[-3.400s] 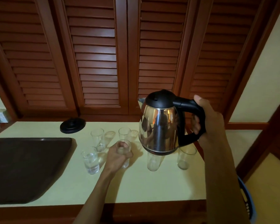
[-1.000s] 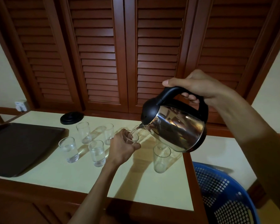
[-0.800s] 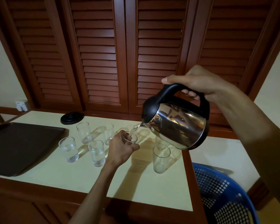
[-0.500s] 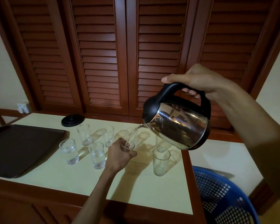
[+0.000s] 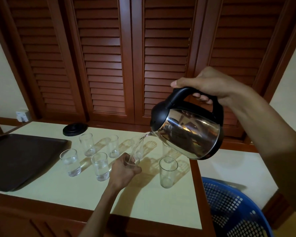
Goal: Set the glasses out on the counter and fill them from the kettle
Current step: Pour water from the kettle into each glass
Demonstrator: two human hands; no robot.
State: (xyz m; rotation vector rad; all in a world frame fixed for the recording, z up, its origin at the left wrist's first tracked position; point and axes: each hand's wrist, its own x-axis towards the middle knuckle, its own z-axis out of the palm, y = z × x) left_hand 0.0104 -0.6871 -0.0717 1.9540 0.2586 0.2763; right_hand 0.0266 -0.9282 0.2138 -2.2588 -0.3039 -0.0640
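My right hand (image 5: 210, 84) grips the black handle of a steel kettle (image 5: 188, 134), which is tilted to the left. A thin stream of water runs from its spout into a clear glass (image 5: 132, 161) that my left hand (image 5: 122, 171) holds on the pale counter (image 5: 152, 200). Two glasses with water, one (image 5: 70, 162) at the left and another (image 5: 100, 165) beside my left hand, stand in the front row. An empty glass (image 5: 167, 171) stands to the right. Further glasses (image 5: 87, 144) stand behind, one partly hidden by the kettle.
A dark tray (image 5: 19, 156) lies at the counter's left. The black kettle base (image 5: 75, 129) sits at the back by the louvred wooden doors. A blue perforated basket (image 5: 232, 211) stands low at the right, beyond the counter's edge. A white socket (image 5: 22, 115) is at far left.
The kettle went from upright to tilted over the glass in my left hand and keeps pouring. Over the last second only the camera's view has shifted a little.
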